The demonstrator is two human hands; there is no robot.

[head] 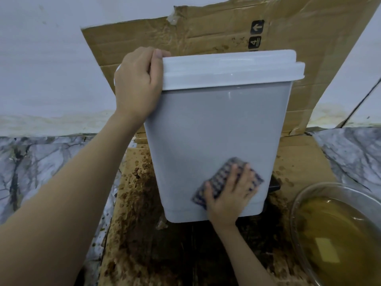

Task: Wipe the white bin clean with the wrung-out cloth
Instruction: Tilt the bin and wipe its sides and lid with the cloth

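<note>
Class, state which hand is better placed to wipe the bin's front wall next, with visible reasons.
Right. The right hand presses the cloth low on the front of the white bin; the left hand grips the lid corner, steadying it.

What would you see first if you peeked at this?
The big white bin fills the middle; the left hand grips its lid corner. Low on its front, the right hand presses a checked cloth flat. A clear bowl of murky brown water sits bottom right.
</note>
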